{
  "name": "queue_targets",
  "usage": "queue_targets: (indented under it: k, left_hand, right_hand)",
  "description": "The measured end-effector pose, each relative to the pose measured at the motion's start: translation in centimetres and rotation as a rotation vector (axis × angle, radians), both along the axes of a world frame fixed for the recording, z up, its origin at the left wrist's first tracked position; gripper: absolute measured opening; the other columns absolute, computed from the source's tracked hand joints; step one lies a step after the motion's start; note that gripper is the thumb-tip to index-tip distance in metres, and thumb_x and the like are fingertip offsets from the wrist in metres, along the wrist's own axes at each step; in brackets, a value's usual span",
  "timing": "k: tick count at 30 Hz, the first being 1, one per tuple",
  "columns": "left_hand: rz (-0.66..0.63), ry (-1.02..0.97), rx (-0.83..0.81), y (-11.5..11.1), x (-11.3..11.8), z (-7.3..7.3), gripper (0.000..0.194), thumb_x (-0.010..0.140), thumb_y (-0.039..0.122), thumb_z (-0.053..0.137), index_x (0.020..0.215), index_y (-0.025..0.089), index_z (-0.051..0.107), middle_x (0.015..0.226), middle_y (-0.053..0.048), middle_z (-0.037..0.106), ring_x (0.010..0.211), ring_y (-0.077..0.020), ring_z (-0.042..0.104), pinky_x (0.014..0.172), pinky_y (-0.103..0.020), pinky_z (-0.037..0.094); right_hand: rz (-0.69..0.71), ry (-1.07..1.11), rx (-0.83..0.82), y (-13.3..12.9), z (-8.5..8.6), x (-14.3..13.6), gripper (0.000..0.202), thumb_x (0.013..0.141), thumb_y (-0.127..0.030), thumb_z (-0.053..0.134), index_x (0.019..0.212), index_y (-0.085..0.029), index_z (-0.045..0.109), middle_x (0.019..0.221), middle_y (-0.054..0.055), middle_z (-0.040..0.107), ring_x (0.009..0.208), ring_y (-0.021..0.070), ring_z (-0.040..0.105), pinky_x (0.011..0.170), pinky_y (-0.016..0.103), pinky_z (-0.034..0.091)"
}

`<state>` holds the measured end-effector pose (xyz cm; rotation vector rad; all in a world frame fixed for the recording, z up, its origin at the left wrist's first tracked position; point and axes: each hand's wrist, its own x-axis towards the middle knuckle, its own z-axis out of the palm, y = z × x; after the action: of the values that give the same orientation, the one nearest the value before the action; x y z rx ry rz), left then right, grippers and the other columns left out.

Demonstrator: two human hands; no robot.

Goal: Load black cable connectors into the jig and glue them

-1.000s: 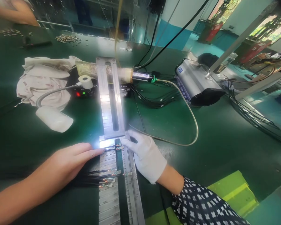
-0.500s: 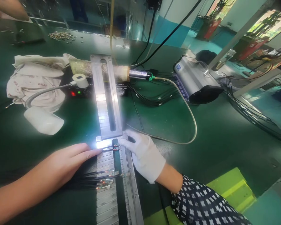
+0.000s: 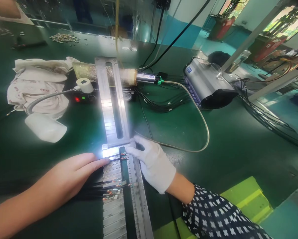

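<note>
My bare left hand (image 3: pixel 75 171) is at the left edge of a slotted metal fixture (image 3: pixel 114 212), its fingers together on a thin black cable (image 3: pixel 114 158) near a bright glare. My right hand (image 3: pixel 155 162), in a white glove, rests at the fixture's right rail, thumb and forefinger close to the small connector ends (image 3: pixel 123 156) of the cables. What the gloved fingertips hold, if anything, is too small to tell. Lower down, several cables with bare coloured wire ends (image 3: pixel 112 194) lie across the fixture. A slotted metal plate (image 3: pixel 124 122) covers the fixture's far part.
Behind stand a black box (image 3: pixel 76 97) with red and green lights, a cloth bundle (image 3: pixel 39 84) and a white nozzle (image 3: pixel 46 127). A silver device (image 3: pixel 208 83) sits at right. Small metal pieces (image 3: pixel 64 38) lie at the back. A person's arm (image 3: pixel 4 9) shows top left.
Both my hands stay in nearly the same place at the fixture. The person's arm at the top left has shifted slightly.
</note>
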<state>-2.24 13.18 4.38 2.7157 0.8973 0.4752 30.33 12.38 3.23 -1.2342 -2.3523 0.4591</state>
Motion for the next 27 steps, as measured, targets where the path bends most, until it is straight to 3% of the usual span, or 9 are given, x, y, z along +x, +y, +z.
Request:
queue_targets:
  k: [5,8,11,15,20,23,27]
  left_hand:
    - [0.01,-0.081,-0.148,0.0,0.4,0.1,0.048,0.11,0.01,0.047,0.147,0.035,0.064,0.113,0.001,0.077,0.096,-0.0126,0.074,0.085,-0.017,0.057]
    - [0.064,-0.032,-0.035,-0.7,0.2,-0.4,0.054,0.11,0.013,0.048,0.151,0.043,0.064,0.112,0.0,0.072,0.095,-0.0147,0.07,0.082,-0.021,0.056]
    - [0.116,0.039,0.095,-1.8,0.0,-0.7,0.061,0.11,0.016,0.049,0.164,0.046,0.053,0.099,-0.001,0.067,0.083,-0.016,0.061,0.074,-0.024,0.05]
    - [0.157,0.067,-0.016,-2.8,0.0,-0.7,0.056,0.114,0.023,0.049,0.166,0.043,0.05,0.102,0.0,0.073,0.084,-0.0152,0.064,0.074,-0.022,0.051]
    - [0.199,-0.036,-0.162,-3.4,0.0,-0.2,0.036,0.114,0.043,0.056,0.146,0.032,0.068,0.11,0.001,0.082,0.092,-0.0168,0.075,0.083,-0.021,0.06]
    - [0.146,-0.114,-0.205,-3.2,0.8,0.9,0.025,0.114,0.04,0.056,0.123,0.03,0.076,0.107,0.004,0.085,0.091,-0.0159,0.08,0.082,-0.018,0.062]
    - [0.102,-0.165,-0.035,-2.1,2.6,1.7,0.026,0.115,0.03,0.051,0.116,0.028,0.077,0.097,0.002,0.081,0.083,-0.0125,0.078,0.075,-0.015,0.06]
  right_hand:
    - [0.081,0.049,0.031,0.3,-0.6,0.1,0.042,0.102,-0.009,0.069,0.136,-0.03,0.082,0.154,0.009,0.071,0.127,0.0254,0.076,0.111,0.04,0.066]
    - [0.099,0.063,0.071,0.4,-1.2,0.3,0.042,0.102,-0.008,0.068,0.135,-0.03,0.083,0.154,0.012,0.072,0.129,0.0274,0.077,0.11,0.043,0.067]
    - [0.098,0.08,0.062,0.4,-1.6,0.4,0.04,0.103,-0.009,0.066,0.132,-0.029,0.085,0.156,0.015,0.07,0.133,0.0298,0.076,0.112,0.046,0.066]
    - [0.093,0.086,0.071,0.4,-1.8,0.5,0.042,0.102,-0.007,0.065,0.132,-0.027,0.086,0.157,0.017,0.07,0.134,0.0331,0.075,0.112,0.05,0.066]
    - [0.096,0.106,0.073,0.4,-1.8,0.5,0.045,0.099,-0.003,0.066,0.132,-0.028,0.085,0.158,0.014,0.069,0.133,0.0298,0.076,0.114,0.047,0.065]
    - [0.104,0.117,0.037,0.4,-1.6,0.4,0.044,0.098,-0.003,0.068,0.13,-0.029,0.085,0.156,0.01,0.071,0.13,0.0261,0.076,0.114,0.043,0.065]
    - [0.093,0.138,0.032,0.4,-1.4,0.4,0.041,0.099,-0.005,0.07,0.128,-0.029,0.085,0.155,0.01,0.071,0.128,0.0252,0.076,0.114,0.042,0.064]
